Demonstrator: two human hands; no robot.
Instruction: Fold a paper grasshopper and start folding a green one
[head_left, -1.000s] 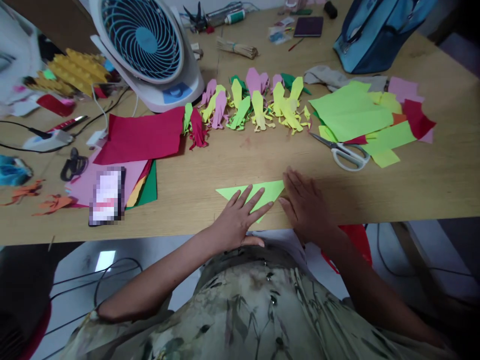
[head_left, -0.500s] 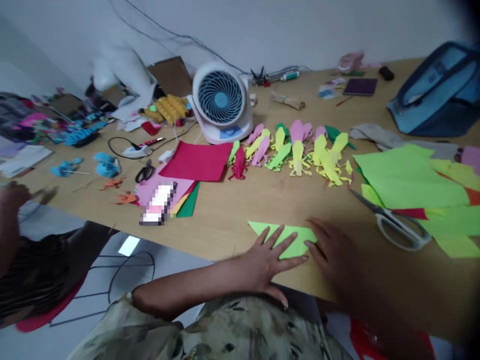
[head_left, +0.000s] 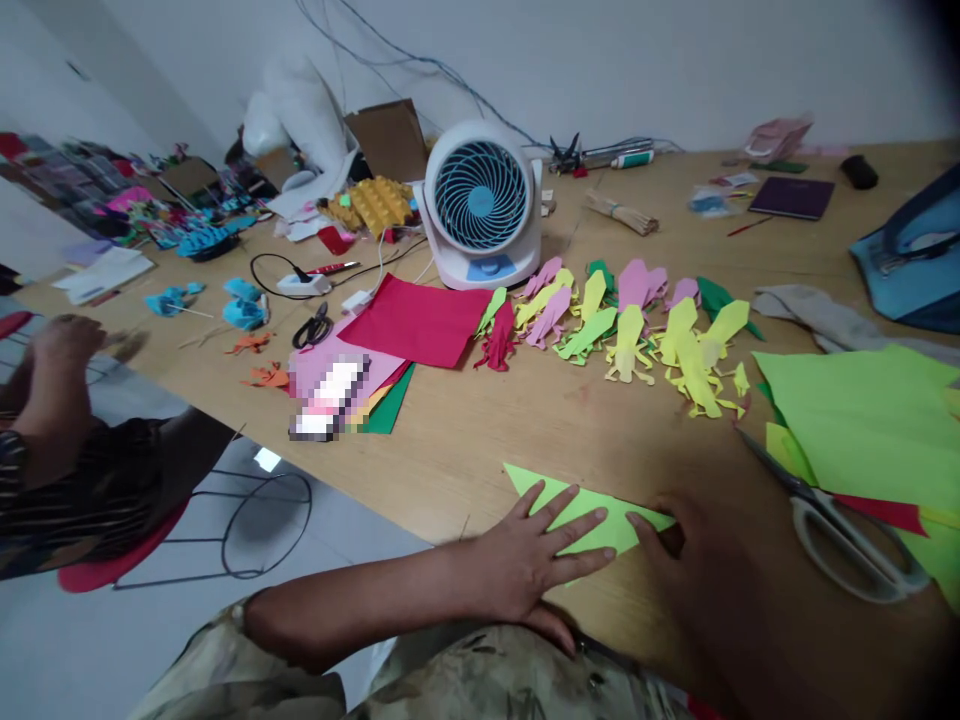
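A folded light green paper triangle lies near the table's front edge. My left hand rests flat on it with the fingers spread, thumb down by the table edge. At the triangle's right corner, my right hand has thumb and fingers closed around the paper's tip; much of this hand is in shadow. Scissors with white handles lie to the right, beside light green sheets. Behind the triangle is a row of cut paper figures in yellow, pink, green and red.
A white fan stands at the back. Red paper, a phone and small black scissors lie left of centre. Another person's arm is at the far left. A blue bag sits at the right.
The view has shifted, so most things sit differently in the frame. My right hand's thumb and fingers have come together at the triangle's right corner, which now shows. My left hand stays flat on the paper.
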